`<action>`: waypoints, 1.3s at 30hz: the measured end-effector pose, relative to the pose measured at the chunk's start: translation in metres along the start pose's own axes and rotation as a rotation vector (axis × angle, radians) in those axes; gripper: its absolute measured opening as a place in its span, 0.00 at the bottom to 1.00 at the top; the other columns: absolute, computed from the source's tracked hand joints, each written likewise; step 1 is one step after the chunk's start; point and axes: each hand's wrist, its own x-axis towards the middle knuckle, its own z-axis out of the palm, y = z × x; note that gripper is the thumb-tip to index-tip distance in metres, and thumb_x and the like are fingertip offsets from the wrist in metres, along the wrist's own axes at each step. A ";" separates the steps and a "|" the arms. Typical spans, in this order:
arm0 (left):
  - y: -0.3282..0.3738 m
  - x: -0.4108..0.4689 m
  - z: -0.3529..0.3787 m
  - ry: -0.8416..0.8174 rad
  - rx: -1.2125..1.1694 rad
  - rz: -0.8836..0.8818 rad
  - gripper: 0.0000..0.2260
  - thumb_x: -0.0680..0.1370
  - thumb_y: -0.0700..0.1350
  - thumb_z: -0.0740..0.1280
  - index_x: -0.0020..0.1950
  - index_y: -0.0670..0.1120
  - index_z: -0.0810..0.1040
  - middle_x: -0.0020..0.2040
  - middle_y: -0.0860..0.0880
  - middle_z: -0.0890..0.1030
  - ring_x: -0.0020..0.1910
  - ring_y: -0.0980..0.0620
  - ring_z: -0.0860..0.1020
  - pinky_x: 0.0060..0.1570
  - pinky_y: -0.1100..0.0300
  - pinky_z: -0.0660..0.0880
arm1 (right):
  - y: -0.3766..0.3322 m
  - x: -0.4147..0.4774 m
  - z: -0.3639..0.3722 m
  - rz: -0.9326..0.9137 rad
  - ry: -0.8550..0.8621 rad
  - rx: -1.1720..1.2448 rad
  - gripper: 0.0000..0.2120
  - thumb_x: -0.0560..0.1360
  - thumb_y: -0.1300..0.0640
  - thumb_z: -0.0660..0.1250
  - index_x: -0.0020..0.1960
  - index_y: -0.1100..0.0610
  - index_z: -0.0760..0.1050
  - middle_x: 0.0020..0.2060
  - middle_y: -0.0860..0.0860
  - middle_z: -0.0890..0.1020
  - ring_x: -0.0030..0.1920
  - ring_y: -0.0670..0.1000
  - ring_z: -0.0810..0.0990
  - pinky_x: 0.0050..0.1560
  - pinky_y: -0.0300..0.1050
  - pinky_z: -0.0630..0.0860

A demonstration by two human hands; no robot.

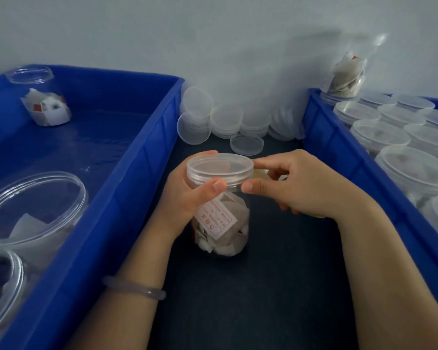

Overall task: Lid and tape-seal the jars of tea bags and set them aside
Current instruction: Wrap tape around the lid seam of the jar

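Observation:
A clear plastic jar (221, 228) full of tea bags, one showing a red-printed label, stands upright on the dark table between two blue bins. A clear lid (219, 168) sits on its mouth. My left hand (187, 195) grips the jar just under the lid, thumb across the front. My right hand (299, 184) is at the lid's right edge, thumb and forefinger touching the rim, and holds a pale strip of tape (262, 174) against the jar's side.
A blue bin (147, 157) on the left holds open jars (39, 97) with tea bags. A blue bin (339, 137) on the right holds several lidded jars (415, 168). Loose clear lids (225, 120) are stacked against the wall behind, one (247, 143) lying flat.

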 end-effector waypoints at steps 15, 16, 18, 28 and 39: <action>0.003 0.000 0.003 0.008 0.025 0.004 0.43 0.53 0.70 0.74 0.63 0.51 0.74 0.56 0.51 0.81 0.56 0.55 0.80 0.57 0.56 0.77 | -0.008 -0.009 -0.010 0.044 0.095 -0.117 0.41 0.50 0.25 0.60 0.61 0.37 0.75 0.38 0.42 0.81 0.31 0.30 0.75 0.34 0.34 0.67; 0.003 0.000 0.003 0.008 0.008 0.003 0.44 0.52 0.73 0.73 0.62 0.51 0.74 0.55 0.51 0.81 0.55 0.54 0.80 0.55 0.57 0.77 | -0.008 -0.008 -0.010 0.041 0.097 -0.106 0.40 0.50 0.25 0.60 0.61 0.37 0.76 0.37 0.43 0.81 0.31 0.32 0.76 0.34 0.33 0.68; 0.002 -0.001 0.003 0.018 -0.044 -0.003 0.45 0.51 0.74 0.73 0.61 0.51 0.74 0.53 0.51 0.82 0.54 0.53 0.81 0.53 0.57 0.76 | -0.006 -0.005 -0.007 0.033 0.094 -0.074 0.39 0.51 0.26 0.61 0.60 0.37 0.76 0.36 0.44 0.82 0.31 0.35 0.78 0.31 0.33 0.69; 0.001 -0.004 0.003 -0.030 -0.031 0.105 0.45 0.55 0.77 0.68 0.64 0.53 0.68 0.59 0.52 0.76 0.57 0.60 0.78 0.54 0.65 0.74 | 0.004 0.004 0.003 0.061 -0.113 0.170 0.29 0.55 0.29 0.65 0.56 0.31 0.71 0.35 0.46 0.83 0.26 0.42 0.75 0.27 0.35 0.73; 0.041 0.002 -0.003 -0.120 0.606 0.184 0.44 0.52 0.77 0.68 0.66 0.66 0.69 0.56 0.70 0.72 0.59 0.68 0.71 0.51 0.70 0.69 | 0.014 0.002 -0.003 -0.045 -0.111 0.144 0.22 0.69 0.42 0.71 0.61 0.43 0.75 0.31 0.36 0.80 0.27 0.36 0.76 0.27 0.28 0.68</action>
